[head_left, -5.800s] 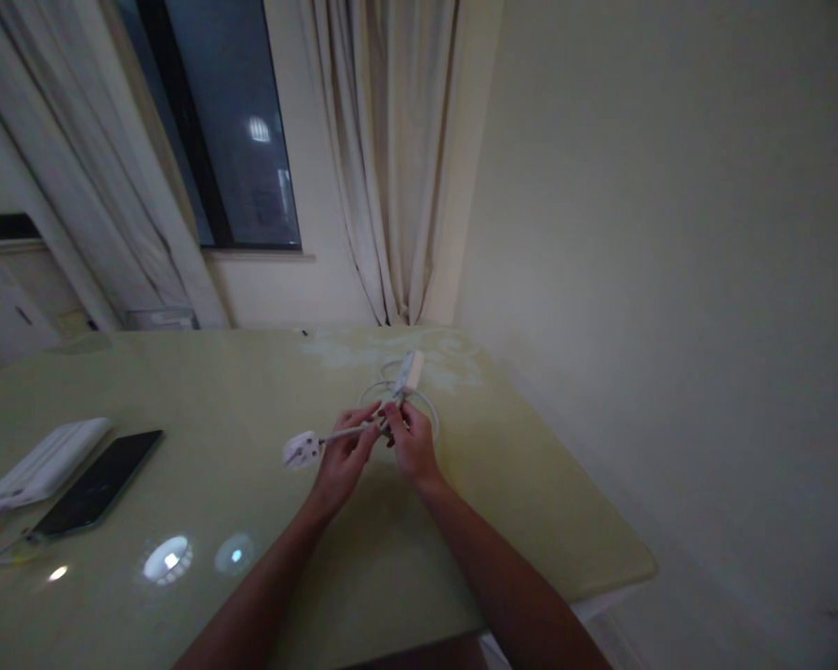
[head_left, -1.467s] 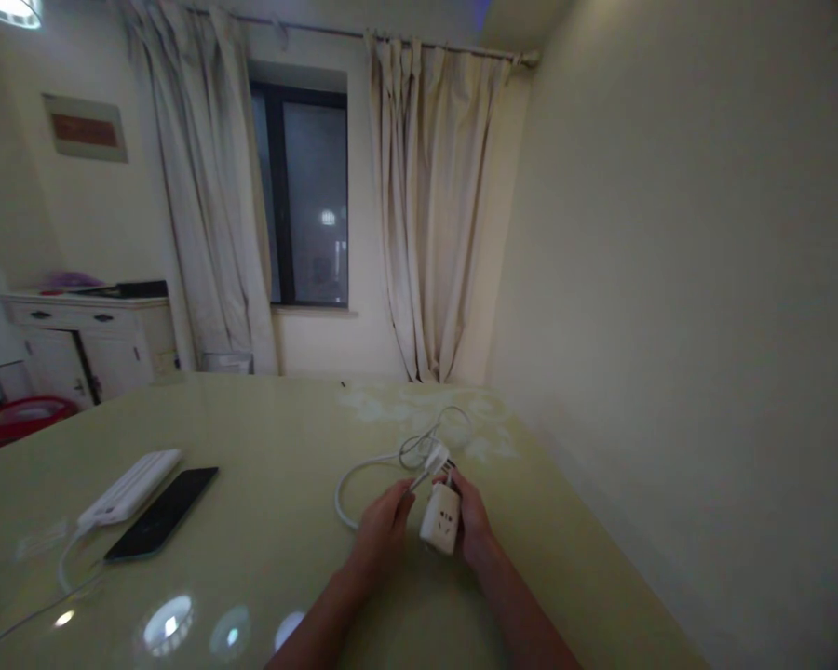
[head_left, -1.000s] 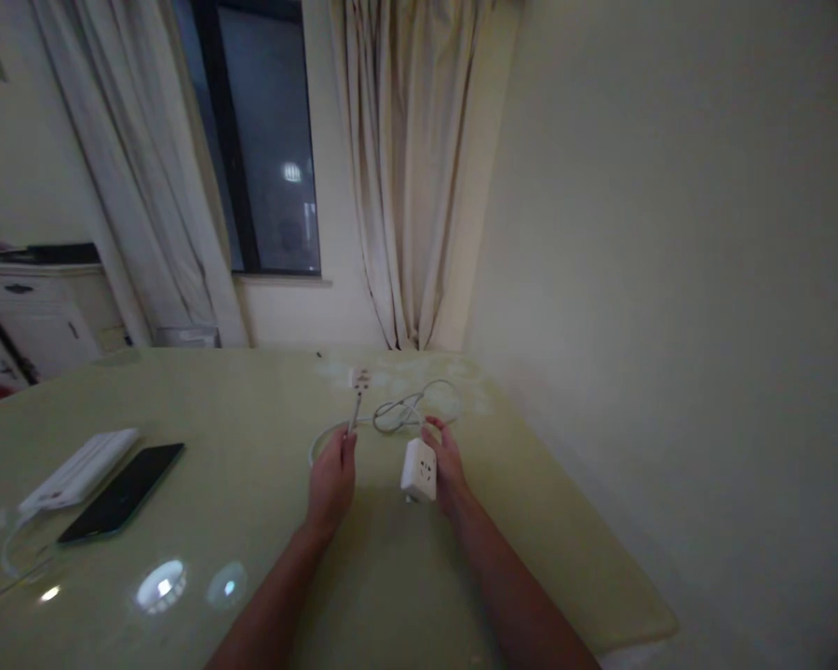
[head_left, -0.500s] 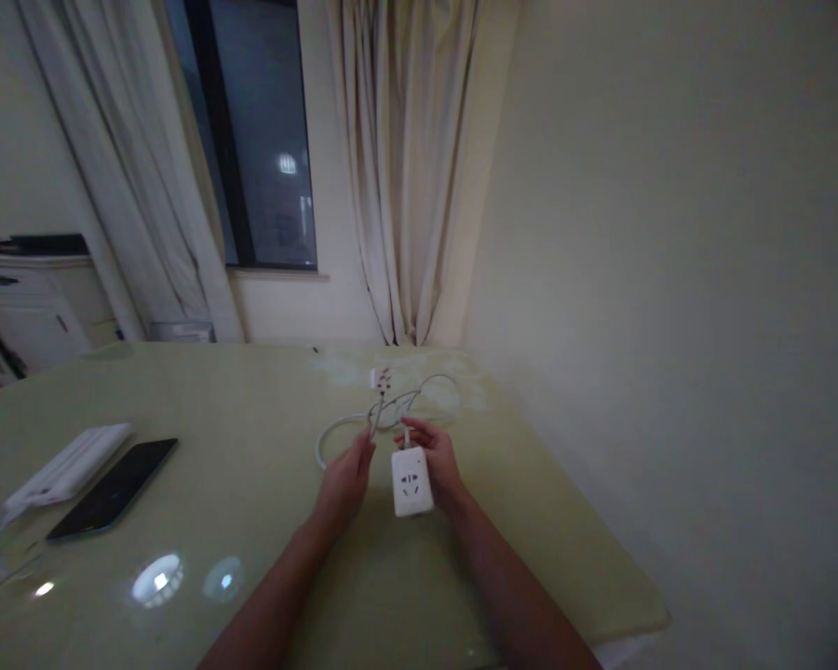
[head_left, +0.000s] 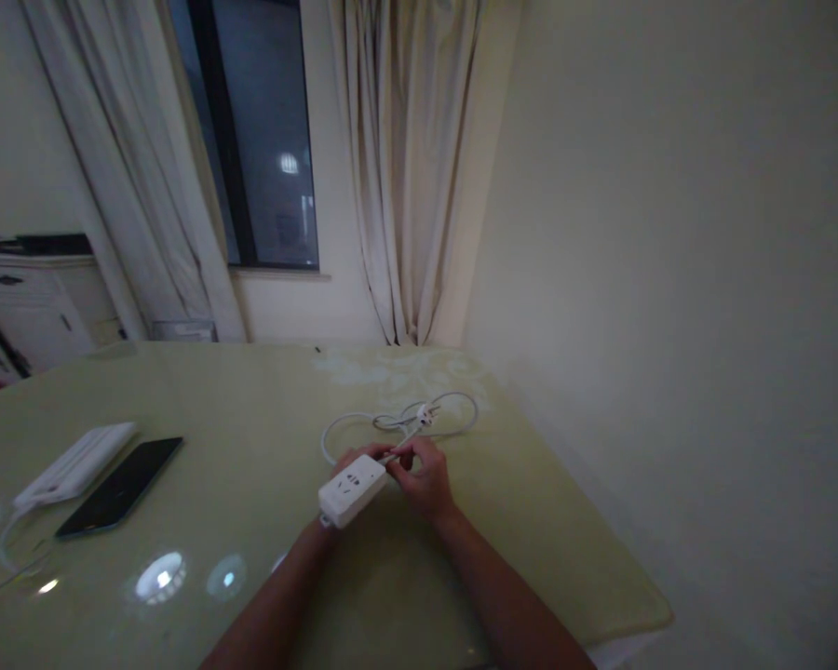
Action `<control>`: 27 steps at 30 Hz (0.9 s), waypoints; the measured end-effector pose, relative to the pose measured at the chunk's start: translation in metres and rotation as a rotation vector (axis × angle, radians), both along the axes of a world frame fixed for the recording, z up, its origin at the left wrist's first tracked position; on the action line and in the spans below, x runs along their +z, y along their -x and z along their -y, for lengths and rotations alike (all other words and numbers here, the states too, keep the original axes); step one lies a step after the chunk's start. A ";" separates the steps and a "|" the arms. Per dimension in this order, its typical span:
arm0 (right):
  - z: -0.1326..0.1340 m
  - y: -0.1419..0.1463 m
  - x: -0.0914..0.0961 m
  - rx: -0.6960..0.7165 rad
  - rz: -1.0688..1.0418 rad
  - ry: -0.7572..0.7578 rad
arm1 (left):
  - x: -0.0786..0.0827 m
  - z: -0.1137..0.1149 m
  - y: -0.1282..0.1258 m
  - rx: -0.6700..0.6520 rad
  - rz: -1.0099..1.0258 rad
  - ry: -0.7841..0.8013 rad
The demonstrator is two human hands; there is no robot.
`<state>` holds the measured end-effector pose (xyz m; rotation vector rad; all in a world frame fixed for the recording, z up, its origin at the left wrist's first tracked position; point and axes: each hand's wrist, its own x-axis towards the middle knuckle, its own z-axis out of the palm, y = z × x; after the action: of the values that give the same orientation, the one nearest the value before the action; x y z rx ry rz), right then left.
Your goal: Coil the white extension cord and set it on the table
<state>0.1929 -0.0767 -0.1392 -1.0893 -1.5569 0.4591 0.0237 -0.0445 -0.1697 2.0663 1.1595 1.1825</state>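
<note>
A white socket block point(head_left: 351, 489) with a white cable point(head_left: 335, 426) is held low over the pale green table point(head_left: 251, 447). My left hand point(head_left: 353, 456) is mostly hidden under the block, with its fingers curled round the far side. At the block's right end, my right hand point(head_left: 423, 476) is closed, pinching the cable where it leaves the block. The cable runs in loose loops on the table beyond my hands. Its plug point(head_left: 425, 416) lies among the loops.
A dark phone point(head_left: 118, 486) and a white power bank point(head_left: 76, 462) with a thin lead lie at the table's left. A bare wall runs close along the right. The table's rounded edge point(head_left: 642, 614) is at the lower right. Curtains, a window and a white cabinet point(head_left: 20, 307) stand behind.
My left hand has let the plug down onto the table and come under the socket block. The block has swung left and turned sideways. My right hand now pinches the cable.
</note>
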 end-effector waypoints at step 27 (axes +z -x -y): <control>-0.008 0.006 -0.008 0.020 -0.061 0.252 | 0.027 0.020 -0.014 0.046 0.206 -0.040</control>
<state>0.1869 -0.0687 -0.1473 -1.2395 -1.4848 0.7113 0.0379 -0.0649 -0.1429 1.9024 1.0982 1.4137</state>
